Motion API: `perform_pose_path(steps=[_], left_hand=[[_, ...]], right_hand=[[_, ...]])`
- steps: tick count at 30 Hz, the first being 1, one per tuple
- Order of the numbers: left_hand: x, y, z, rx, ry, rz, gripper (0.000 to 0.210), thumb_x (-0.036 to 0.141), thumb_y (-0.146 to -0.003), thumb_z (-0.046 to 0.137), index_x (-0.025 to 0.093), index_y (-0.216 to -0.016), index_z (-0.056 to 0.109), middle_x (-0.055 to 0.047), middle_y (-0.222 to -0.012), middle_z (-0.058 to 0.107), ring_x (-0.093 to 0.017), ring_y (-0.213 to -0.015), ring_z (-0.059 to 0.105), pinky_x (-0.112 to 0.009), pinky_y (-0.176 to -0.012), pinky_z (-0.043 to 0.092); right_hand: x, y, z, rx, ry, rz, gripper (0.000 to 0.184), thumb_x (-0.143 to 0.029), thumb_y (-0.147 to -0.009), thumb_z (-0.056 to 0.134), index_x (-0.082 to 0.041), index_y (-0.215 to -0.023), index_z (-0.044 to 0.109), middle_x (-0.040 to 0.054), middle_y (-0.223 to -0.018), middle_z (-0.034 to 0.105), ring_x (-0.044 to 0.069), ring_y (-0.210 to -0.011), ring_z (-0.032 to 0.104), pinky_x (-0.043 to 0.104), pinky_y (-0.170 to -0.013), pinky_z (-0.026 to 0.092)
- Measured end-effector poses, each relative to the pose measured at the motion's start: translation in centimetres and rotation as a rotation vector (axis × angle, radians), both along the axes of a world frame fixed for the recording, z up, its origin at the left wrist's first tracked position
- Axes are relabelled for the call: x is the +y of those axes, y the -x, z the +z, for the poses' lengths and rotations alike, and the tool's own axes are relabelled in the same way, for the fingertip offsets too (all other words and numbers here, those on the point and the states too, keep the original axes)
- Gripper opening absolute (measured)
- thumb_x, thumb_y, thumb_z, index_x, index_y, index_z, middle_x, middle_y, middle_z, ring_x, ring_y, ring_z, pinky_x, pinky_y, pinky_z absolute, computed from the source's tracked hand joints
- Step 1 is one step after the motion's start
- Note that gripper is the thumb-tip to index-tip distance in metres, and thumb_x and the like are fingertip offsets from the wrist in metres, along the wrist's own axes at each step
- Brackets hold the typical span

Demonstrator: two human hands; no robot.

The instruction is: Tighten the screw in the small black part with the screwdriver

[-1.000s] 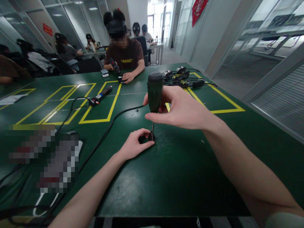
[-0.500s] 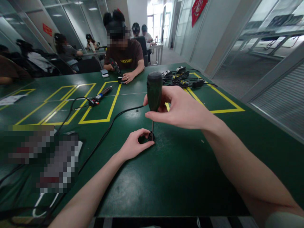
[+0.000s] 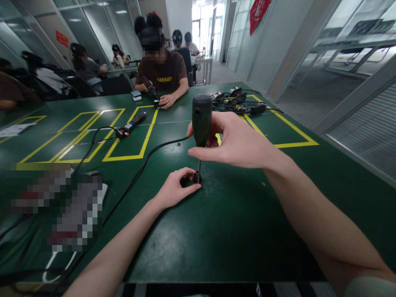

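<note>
Dark green and black, the thick handle of the screwdriver (image 3: 201, 121) stands nearly upright in the right hand (image 3: 233, 138), whose thumb and fingers are wrapped about its lower half. Its thin metal shaft (image 3: 199, 167) runs down to a small black ring (image 3: 196, 178) on the green table (image 3: 241, 235), pinched between the thumb and forefinger of the left hand (image 3: 177, 187), below and a little left of the right. Whether the tip is seated inside the ring I can't tell. The screwdriver looks stiff and top-heavy, most of its weight probably in that fat grip, so the lower handle seems a sound place to hold it; the slim shaft would give little to turn by. The ring looks light and hard, perhaps plastic (its material is not clear at this size), and likely to skid on the smooth table unless pinched by its sides, as here. As for writing, the handle shows none that I can read. Beyond both hands, a co-worker's brown shirt (image 3: 163, 76) carries yellow letters, something like "yassup". The red banner (image 3: 259, 15), far beyond the right hand, and the red sign (image 3: 62, 38), far beyond and left of the left hand, bear markings too small to read.
</note>
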State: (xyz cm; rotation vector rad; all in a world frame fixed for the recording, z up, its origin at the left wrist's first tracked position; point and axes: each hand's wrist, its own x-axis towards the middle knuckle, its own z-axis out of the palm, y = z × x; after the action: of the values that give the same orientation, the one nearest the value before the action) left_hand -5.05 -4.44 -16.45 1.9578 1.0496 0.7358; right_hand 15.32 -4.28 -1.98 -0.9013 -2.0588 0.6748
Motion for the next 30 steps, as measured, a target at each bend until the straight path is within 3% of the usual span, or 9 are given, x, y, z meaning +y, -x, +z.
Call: perform_pose_path(steps=[30], left_hand=[[-0.01,-0.17,0.03,-0.014,0.008,0.001,0.024,0.035,-0.084,0.078,0.019,-0.101,0.07,-0.003,-0.098,0.076,-0.019,-0.092,0.068,-0.034,-0.089,0.052]], right_hand=[[0.08,-0.23,0.0,-0.006,-0.01,-0.008,0.019,-0.025,-0.08,0.079,-0.017,-0.093,0.069,-0.0014,-0.076,0.056,0.013,-0.067,0.046,0.029,-0.059,0.036]])
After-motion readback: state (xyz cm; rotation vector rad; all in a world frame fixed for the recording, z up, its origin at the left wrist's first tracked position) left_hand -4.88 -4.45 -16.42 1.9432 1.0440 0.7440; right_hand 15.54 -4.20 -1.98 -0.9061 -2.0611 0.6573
